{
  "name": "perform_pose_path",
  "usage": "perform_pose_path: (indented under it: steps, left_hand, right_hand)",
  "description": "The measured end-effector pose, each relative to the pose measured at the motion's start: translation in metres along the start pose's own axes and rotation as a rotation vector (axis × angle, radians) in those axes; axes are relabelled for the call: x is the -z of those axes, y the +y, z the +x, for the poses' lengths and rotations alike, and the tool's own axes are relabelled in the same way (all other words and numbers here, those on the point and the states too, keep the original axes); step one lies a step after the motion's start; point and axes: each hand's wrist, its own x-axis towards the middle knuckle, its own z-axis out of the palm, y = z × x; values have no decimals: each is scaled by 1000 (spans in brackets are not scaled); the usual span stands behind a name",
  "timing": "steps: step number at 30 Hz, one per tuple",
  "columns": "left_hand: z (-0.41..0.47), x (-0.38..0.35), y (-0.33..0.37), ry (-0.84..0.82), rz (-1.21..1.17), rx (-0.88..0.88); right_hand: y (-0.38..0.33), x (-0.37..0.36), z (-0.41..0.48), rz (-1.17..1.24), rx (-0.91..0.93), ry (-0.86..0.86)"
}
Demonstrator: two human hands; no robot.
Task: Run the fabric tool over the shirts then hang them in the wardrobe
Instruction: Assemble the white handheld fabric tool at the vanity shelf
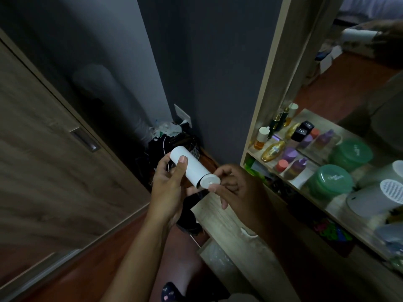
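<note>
The wardrobe door (43,160) is filling the 9 o'clock side, its edges cut off. At 3 o'clock a shelf (255,154) is carrying bottles (272,150) and green jars (331,182), dim and blurred. A dark pile (172,140), hard to make out, is lying at 12 o'clock of the white fabric tool (192,168). At centre, the left grip (168,188) is wrapping round the tool's body with the thumb on top, while the right grip (237,186) is pinching its end cap.

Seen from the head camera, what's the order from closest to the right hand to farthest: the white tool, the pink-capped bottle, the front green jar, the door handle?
1. White tool: the right hand pinches its end cap.
2. Pink-capped bottle: just to the right, on the shelf.
3. Front green jar: farther right along that shelf.
4. Door handle: far off to the left.
</note>
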Motion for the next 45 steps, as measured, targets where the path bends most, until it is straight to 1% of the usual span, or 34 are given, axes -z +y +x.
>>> perform_pose_path:
  steps: [2,5,8,11,16,18,21,24,27,34,40,45]
  left_hand:
    - [1,0,0,-2,3,5]
    - [2,-1,-1,-1,-3,14]
    - [1,-2,0,-10,-13,12]
    - [3,-1,-1,-13,12,6]
    - [4,0,-1,-16,28,20]
    - [2,-2,-1,-37,40,15]
    - [1,-5,-1,-50,41,6]
    - [2,-4,-2,-52,58,11]
    - [4,-3,-1,-81,82,5]
    - [6,5,0,-142,163,8]
    - [4,7,-1,-203,198,20]
    - [7,5,4,-224,237,3]
  right_hand:
    - [-2,1,2,29,-19,6]
    - [-3,2,4,-21,7,-13]
    - [-3,5,4,-9,-10,-24]
    - [-3,8,4,-56,43,-46]
    - [-8,11,6,-139,88,-22]
    - [-10,14,8,-153,96,-53]
    - [-10,19,11,-132,41,-76]
    - [-10,18,15,-94,-19,-40]
    - [-12,18,17,-71,-41,-23]
    - [-9,15,16,-37,-74,-61]
    - [-9,22,19,41,-122,-155]
    - [-7,17,19,69,-139,-79]
